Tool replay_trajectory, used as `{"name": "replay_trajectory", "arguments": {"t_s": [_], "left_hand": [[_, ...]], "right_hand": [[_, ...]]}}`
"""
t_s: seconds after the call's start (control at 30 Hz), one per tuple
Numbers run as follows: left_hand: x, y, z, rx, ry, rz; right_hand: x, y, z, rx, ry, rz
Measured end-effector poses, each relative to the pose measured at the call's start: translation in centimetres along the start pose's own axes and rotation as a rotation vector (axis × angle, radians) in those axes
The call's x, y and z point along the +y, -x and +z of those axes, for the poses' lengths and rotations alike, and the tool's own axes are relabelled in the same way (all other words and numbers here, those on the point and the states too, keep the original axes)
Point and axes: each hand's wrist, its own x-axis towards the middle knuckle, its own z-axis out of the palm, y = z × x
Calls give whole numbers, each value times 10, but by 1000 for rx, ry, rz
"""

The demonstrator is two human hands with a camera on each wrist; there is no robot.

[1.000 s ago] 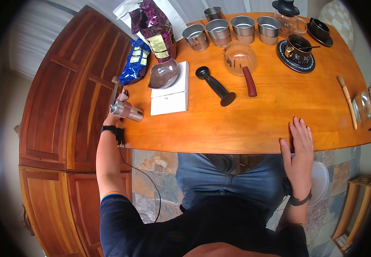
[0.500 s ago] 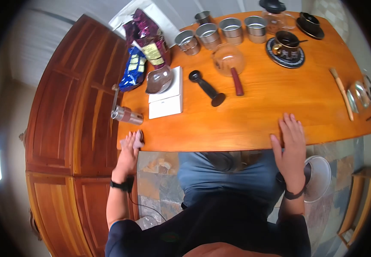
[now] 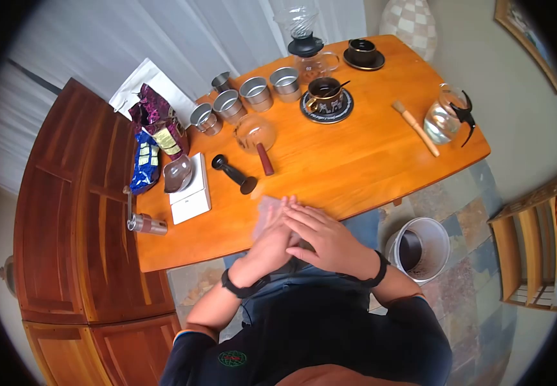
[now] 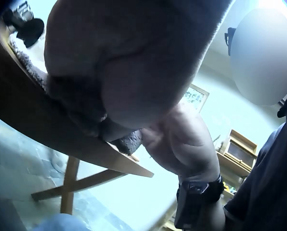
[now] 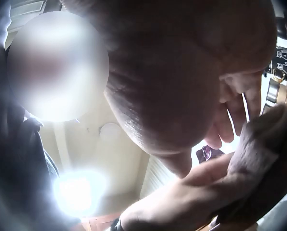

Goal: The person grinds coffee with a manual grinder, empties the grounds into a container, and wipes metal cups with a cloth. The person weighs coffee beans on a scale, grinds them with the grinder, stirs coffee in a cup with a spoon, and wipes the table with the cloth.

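Note:
A pale pinkish cloth (image 3: pixel 265 215) lies at the table's front edge in the head view, partly covered by my left hand (image 3: pixel 270 248), whose extended fingers rest on it. My right hand (image 3: pixel 330 243) overlaps the left one, fingers straight and thumb apart. The left wrist view shows fuzzy cloth (image 4: pixel 29 65) along the table edge, beyond the dark underside of my left hand (image 4: pixel 119 57). In the right wrist view, my right hand (image 5: pixel 167 82) is above the left hand (image 5: pixel 196 192); what lies between the palms is hidden.
A black tamper-like tool (image 3: pixel 233 174), red-handled glass pot (image 3: pixel 252 133), white scale (image 3: pixel 191 199) and grinder (image 3: pixel 146 224) lie left of or beyond my hands. Metal cups (image 3: pixel 256 94), a black cup (image 3: pixel 324 96), a brush (image 3: pixel 415 128) and a glass jug (image 3: pixel 442 122) stand farther off. A bin (image 3: pixel 433 248) is below right.
My left hand and the cloth have moved right from the table's left corner. My right hand has moved left onto the left one. The head view has shifted and turned.

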Motion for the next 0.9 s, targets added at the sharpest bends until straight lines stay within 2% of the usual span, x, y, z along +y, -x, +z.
{"name": "replay_trajectory", "arguments": {"t_s": [0.03,0.13,0.2,0.3,0.37,0.43,0.5,0.53,0.6,0.63,0.67,0.7,0.77,0.83,0.9], "left_hand": [[5,-15,7,-11,21,62],[8,-54,13,-5,133,168],[4,-68,7,11,208,252],[5,-61,-9,18,374,246],[-2,-43,-27,28,383,269],[-18,-18,-46,38,378,294],[-39,12,-62,-46,370,217],[-48,27,-72,-23,379,206],[-63,58,-92,95,399,12],[-71,74,-99,115,409,-5],[-80,89,-106,182,352,-105],[-89,103,-110,246,293,-207],[-109,127,-112,319,282,-288],[-126,147,-108,393,273,-368],[-140,162,-99,480,377,-567]], "right_hand": [[3,3,-1,-6,19,1],[9,7,-18,17,82,244],[19,13,-23,17,115,284],[28,15,-28,5,152,317],[35,16,-29,-97,334,285],[38,12,-35,-114,368,308],[47,9,-46,-131,398,331],[55,10,-54,-115,467,389],[79,14,-70,-80,589,463],[90,15,-78,-62,641,480],[94,13,-86,-68,621,538],[97,10,-91,-89,620,519],[100,6,-95,-77,640,575],[99,0,-96,-98,627,555],[100,-5,-95,-116,656,574]]}}
